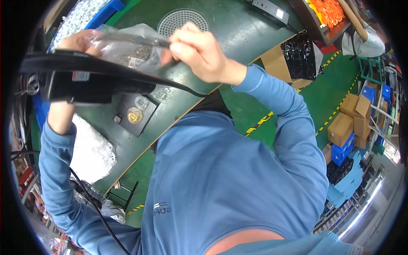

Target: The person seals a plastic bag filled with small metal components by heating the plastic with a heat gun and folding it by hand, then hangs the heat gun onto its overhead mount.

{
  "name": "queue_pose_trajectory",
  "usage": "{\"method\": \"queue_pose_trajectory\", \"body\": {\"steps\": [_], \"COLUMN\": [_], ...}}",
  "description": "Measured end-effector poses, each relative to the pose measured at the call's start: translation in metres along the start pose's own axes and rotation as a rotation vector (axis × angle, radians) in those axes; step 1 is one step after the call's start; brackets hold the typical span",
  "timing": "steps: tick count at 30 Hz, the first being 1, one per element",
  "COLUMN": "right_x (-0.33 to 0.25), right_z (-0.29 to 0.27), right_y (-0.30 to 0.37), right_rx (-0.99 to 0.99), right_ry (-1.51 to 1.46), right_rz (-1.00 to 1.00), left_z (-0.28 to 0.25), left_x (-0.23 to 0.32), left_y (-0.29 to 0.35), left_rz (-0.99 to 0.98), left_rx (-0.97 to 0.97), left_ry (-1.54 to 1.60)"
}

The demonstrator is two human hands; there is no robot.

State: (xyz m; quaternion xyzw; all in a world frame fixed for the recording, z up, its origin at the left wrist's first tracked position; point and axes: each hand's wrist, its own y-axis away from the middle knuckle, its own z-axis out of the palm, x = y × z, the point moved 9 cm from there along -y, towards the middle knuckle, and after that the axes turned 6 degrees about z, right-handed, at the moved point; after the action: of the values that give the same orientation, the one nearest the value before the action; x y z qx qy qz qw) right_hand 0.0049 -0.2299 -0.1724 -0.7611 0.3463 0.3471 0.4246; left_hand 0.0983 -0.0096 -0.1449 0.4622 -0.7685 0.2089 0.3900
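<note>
A clear plastic bag (114, 49) of small dark metal-looking pieces, with a small printed label on it, is held up over the green workbench. My right hand (197, 51) has its fingers closed on the bag's right edge, in a pinch. At the bag's left end is my left hand (78, 41), its fingers curled against the plastic. A black device with a thick cable (85, 83) crosses in front and hides part of that hand and wrist. Below the bag, a dark flat tray (135, 121) carries two small round clear containers, one with yellowish contents.
A round perforated disc (183, 22) lies on the bench's far side. White pieces fill a blue bin (111, 9) at far left, and a large white bag (91, 148) rests nearer. An open carton (278, 63) with black packages stands right of the bench. Another person's arm (355, 19) shows at upper right.
</note>
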Motion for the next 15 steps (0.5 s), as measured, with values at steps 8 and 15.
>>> {"method": "queue_pose_trajectory", "body": {"steps": [8,15], "right_x": [-0.022,-0.04], "right_z": [-0.031,-0.051], "right_y": [0.023,0.004], "right_rx": [0.191,-0.031], "right_ry": [0.068,0.573], "right_rz": [-0.294,-0.054], "left_z": [0.022,0.023], "left_x": [0.039,0.049], "left_y": [0.006,0.008], "left_rz": [-0.145,-0.129], "left_rx": [0.092,0.086], "left_ry": [0.033,-0.078]}}
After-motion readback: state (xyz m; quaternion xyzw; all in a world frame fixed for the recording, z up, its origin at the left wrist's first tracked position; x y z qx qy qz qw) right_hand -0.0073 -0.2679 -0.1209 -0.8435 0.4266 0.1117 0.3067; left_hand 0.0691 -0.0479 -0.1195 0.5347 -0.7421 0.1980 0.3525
